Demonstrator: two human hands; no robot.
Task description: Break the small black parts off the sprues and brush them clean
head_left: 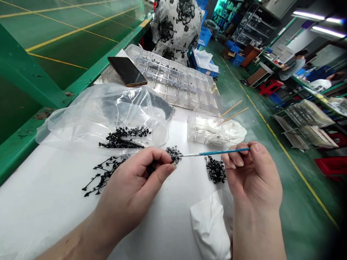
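My right hand (252, 169) is closed on a thin blue paintbrush (217, 152), which it holds level between thumb and fingers. The brush's tip reaches the fingertips of my left hand (143, 184). Those fingers are pinched together around a small dark piece, mostly hidden by the hand. Beyond the left fingertips lies a pile of small black-and-clear parts (175, 151). Close to the right hand is another heap of small black ring-like parts (216, 169). Black branched sprues (101, 175) lie left of and behind my left hand, some on plastic film.
Clear plastic bags (89, 112) lie at the left. Behind them are a phone (127, 70) and a divided clear tray (187, 85) of small parts. A clear box (208, 130) holds white cloth and two sticks. White fabric (213, 224) lies near my right wrist. A green rail (108, 50) edges the table.
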